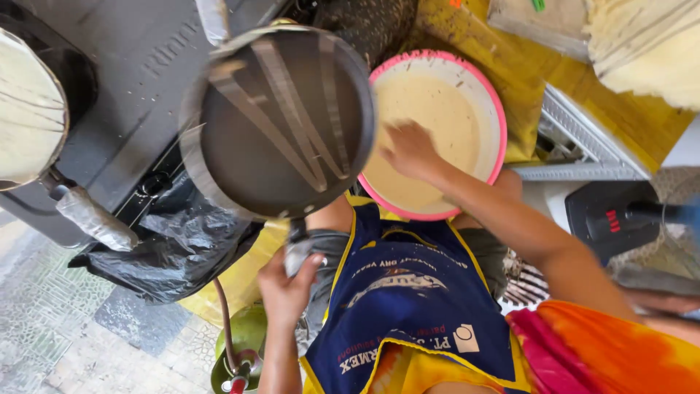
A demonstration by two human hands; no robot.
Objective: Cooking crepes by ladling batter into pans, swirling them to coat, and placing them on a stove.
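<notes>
While the left hand [286, 288] wraps fully around the cloth-bound handle [297, 252] at lower centre of the frame, it carries a dark round pan [281, 120] held up in the air at upper centre, blurred, with pale streaks across its face. The pan looks rigid and fairly heavy for a one-handed grip; the wrapped handle is the only sensible place to take hold, since the metal body is probably hot. The right hand [410, 149] sits at centre right, fingers curled loosely downward over or into the batter [437, 117]; whether it pinches anything cannot be told. The batter is pale, thick-looking liquid, filling a white basin with a pink rim [498, 117], which rests on a yellow counter [525, 66]. The basin is probably light plastic, flexible, and liable to slop if tilted. At the left edge of the frame a second pan [29, 109] carries a thin pale sheet and stands on a grey stove [138, 80]. A green gas cylinder [244, 332] stands at lower centre.
</notes>
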